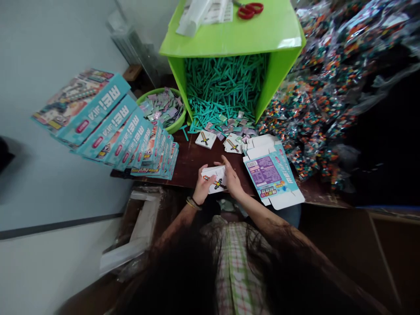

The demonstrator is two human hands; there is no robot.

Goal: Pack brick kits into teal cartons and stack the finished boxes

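Observation:
A stack of white printed cards (219, 183) with a pixel-style sword on top is held low over the table's front edge. My left hand (201, 187) is closed round its left side, thumb lying across the top card. Against the right side rests my right hand (232, 178), its fingers long and reaching past the far edge; the underside of the grip is hidden. Just beyond are two more piles, one of sword cards (206, 139) and a fanned one (232, 144). Flattened turquoise boxes (272, 175) lie to the right of my right hand.
Stacked turquoise boxes (114, 118) lean at the left. Behind them a green basin (179, 120) holds small packets. A lime-green bin (229, 41) spills teal sticks (226, 83), with red scissors (250, 9) on top. Clear bags of coloured pieces (315, 113) heap up at the right.

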